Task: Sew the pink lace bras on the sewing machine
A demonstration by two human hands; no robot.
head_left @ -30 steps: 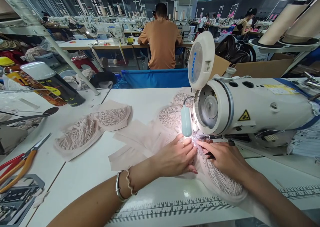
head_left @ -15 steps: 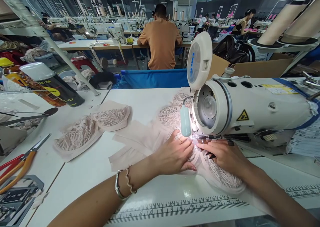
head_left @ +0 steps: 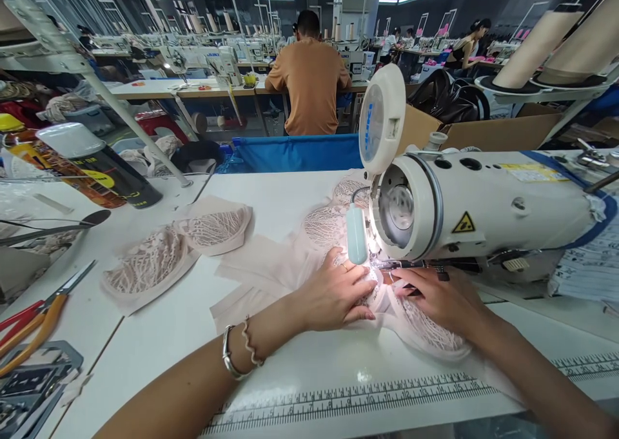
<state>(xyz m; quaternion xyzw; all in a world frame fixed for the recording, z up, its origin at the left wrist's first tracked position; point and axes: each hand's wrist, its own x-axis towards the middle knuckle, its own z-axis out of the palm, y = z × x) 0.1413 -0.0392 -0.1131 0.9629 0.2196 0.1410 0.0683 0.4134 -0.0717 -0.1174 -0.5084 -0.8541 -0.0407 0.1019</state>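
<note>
My left hand [head_left: 336, 291] lies flat on a pale pink lace bra [head_left: 326, 226], its fingers stretched toward the lit needle area of a white sewing machine [head_left: 493, 200]. On the other side of the needle, my right hand [head_left: 445, 300] rests over a lace cup [head_left: 430, 329] of the same bra, index finger forward. A small dark pointed tool [head_left: 411, 291] shows between its curled fingers, mostly hidden. A pale green lamp [head_left: 356, 236] hangs just above my left fingertips. The needle and presser foot are hard to make out in the glare.
Left on the table lie another lace bra piece [head_left: 149, 265], orange-handled scissors [head_left: 53, 316] and a spray can [head_left: 106, 168]. A printed ruler strip [head_left: 338, 403] runs along the front edge. Thread cones [head_left: 536, 49] stand at right. A person [head_left: 309, 81] sits ahead, back turned.
My right hand has drawn slightly back from the needle, its index fingertip shifting right. The left hand has barely moved. Inside the machine's open head, the round part looks more blurred.
</note>
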